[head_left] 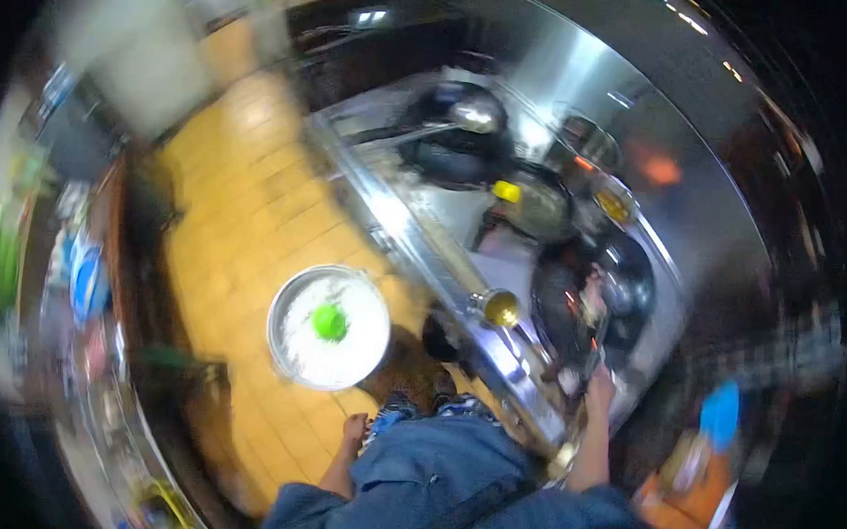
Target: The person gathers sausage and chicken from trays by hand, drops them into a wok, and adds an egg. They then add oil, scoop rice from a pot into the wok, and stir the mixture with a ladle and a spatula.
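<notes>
My right hand [600,390] is closed around the thin handle of a cooking utensil [600,354] whose far end reaches into a black wok [550,303]. The head of this utensil is too blurred to make out. Pale and reddish food pieces [592,296] show inside the wok. My left hand [353,427] hangs low beside my blue clothing, fingers curled in, and I see nothing in it. Nearest to that hand is a large round metal pot [271,326] with white contents and a bright green object [328,323] on top.
Along the steel stove [388,211] stand another dark wok [447,162] with a ladle [472,115], a pan [544,208] and a small bowl of yellowish liquid [500,308] near the front edge. A cluttered counter [116,383] runs along the left, past the yellow tiled floor [247,200].
</notes>
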A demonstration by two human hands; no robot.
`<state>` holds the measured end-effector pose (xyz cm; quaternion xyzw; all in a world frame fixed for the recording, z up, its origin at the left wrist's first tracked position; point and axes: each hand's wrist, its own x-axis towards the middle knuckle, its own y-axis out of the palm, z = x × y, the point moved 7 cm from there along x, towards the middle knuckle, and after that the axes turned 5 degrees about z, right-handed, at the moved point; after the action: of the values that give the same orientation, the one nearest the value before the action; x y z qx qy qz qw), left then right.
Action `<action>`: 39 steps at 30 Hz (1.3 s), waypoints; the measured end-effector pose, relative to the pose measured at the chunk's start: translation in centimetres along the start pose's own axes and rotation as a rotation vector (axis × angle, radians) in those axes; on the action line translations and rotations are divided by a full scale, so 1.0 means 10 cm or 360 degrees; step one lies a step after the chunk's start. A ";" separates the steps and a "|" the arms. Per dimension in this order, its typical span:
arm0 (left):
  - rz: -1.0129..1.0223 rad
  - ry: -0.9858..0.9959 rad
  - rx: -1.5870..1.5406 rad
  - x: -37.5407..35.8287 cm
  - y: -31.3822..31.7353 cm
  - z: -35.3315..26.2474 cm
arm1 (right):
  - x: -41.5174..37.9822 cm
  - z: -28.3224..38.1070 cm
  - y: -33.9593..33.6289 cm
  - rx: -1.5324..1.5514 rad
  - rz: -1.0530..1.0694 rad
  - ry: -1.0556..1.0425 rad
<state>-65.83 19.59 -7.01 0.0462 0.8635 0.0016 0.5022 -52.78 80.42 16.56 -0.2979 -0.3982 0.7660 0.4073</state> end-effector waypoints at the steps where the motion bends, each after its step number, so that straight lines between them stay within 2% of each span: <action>1: -0.0079 -0.0016 0.0080 -0.09 -0.08 0.13 | 0.14 0.06 -0.10 -0.0745 -0.0260 -0.0195; 2: -0.0157 -0.0049 0.0169 -0.17 -0.17 0.29 | 0.28 -0.04 -0.16 -0.0382 -0.0861 -0.0859; 3: -0.0220 0.0023 0.0002 -0.24 -0.24 0.39 | 0.45 0.20 -0.30 -0.0420 -0.0445 0.0089; 4: -0.0287 0.0097 -0.0152 -0.33 -0.33 0.55 | 0.61 0.38 -0.32 -0.0695 -0.0517 -0.0186; 5: -0.0399 0.0089 -0.0298 -0.21 -0.51 0.93 | 0.92 0.33 -0.23 -0.0579 -0.0582 -0.0443; 6: -0.0505 0.0243 0.0067 0.07 -0.71 1.17 | 1.20 0.41 -0.15 -0.0441 -0.0660 -0.0652; 8: -0.0666 0.0383 0.0364 0.06 -0.97 1.37 | 1.44 0.83 0.06 0.0256 -0.0355 -0.0799; 9: -0.0761 0.0412 0.0208 -0.09 -1.11 1.35 | 1.42 1.18 0.14 0.0606 -0.0237 -0.0818; 10: -0.0840 0.0439 0.0062 -0.22 -1.25 1.31 | 1.29 1.54 0.21 0.0272 -0.0398 -0.0761; 11: -0.0851 0.0244 -0.0181 -0.19 -1.41 1.49 | 0.95 2.09 0.20 -0.0059 -0.0556 -0.0680; 12: -0.0870 0.0255 -0.0222 -0.33 -1.53 1.40 | 0.63 2.58 0.35 -0.0042 -0.0549 -0.0723; 14: -0.0765 0.0068 -0.0818 -0.83 -1.66 1.25 | 0.09 3.16 0.66 0.0535 -0.0353 -0.0922; 15: -0.0719 0.0136 -0.0342 -0.83 -1.92 1.20 | -0.09 3.41 0.90 0.0511 -0.0284 -0.0966; 16: -0.0666 0.0145 -0.0702 -0.66 -2.08 1.45 | -0.26 3.60 1.24 0.0485 -0.0215 -0.1004; 18: -0.0464 0.0242 -0.0623 -0.57 -2.43 1.64 | -0.91 4.15 1.90 0.0572 0.0242 -0.1306; 19: -0.0483 0.0281 -0.0667 -0.69 -2.60 1.47 | -1.43 4.52 2.13 0.0526 0.0308 -0.1484; 20: -0.0672 0.0356 -0.1070 -1.00 -2.84 1.35 | -2.03 4.78 2.36 0.0489 0.0372 -0.1637; 21: -0.0846 0.0401 -0.1475 -1.26 -2.98 1.40 | -2.51 5.00 2.63 0.0501 0.0699 -0.1715; 22: -0.0858 0.0401 -0.1497 -1.30 -3.13 1.47 | -3.01 5.23 2.85 0.0497 0.1028 -0.1781; 24: -0.1021 0.0309 -0.1372 -1.36 -3.47 1.64 | -4.14 5.66 3.03 0.0421 0.1351 -0.2064; 26: -0.1102 0.0313 -0.1440 -1.40 -3.62 1.82 | -4.99 5.90 3.43 0.0309 0.1966 -0.1950; 28: -0.1224 0.0259 -0.1634 -1.49 -3.67 1.92 | -5.76 6.19 3.72 0.0187 0.2132 -0.2293; 30: -0.1241 0.0260 -0.1757 -1.44 -3.62 2.07 | -6.46 6.57 4.01 0.0239 0.2118 -0.2743; 32: -0.1248 0.0425 -0.1959 -1.37 -3.54 2.18 | -7.14 6.99 4.25 0.0135 0.2148 -0.2948; 33: -0.1283 0.0406 -0.1998 -1.35 -3.46 2.30 | -7.43 7.24 4.54 0.0187 0.2086 -0.3097; 34: -0.1274 0.0577 -0.2245 -1.33 -3.40 2.40 | -7.73 7.49 4.92 0.0253 0.2020 -0.3247; 35: -0.1272 0.0759 -0.2496 -1.31 -3.35 2.46 | -8.03 7.80 5.29 0.0192 0.2083 -0.3218; 36: -0.1332 0.0748 -0.2559 -1.31 -3.30 2.61 | -8.35 8.09 5.65 0.0119 0.2155 -0.3197; 38: -0.1339 0.0618 -0.2874 -1.28 -2.95 2.79 | -8.92 8.67 6.08 0.0429 0.1443 -0.3544; 39: -0.1656 -0.0143 -0.2867 -1.49 -2.83 2.58 | -9.11 8.80 6.46 -0.0095 0.1453 -0.3640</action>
<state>-38.31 -10.96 -8.28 -0.7240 0.4362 0.4272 0.3211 -101.72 -53.06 17.97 0.4231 -0.4025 0.6490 -0.4876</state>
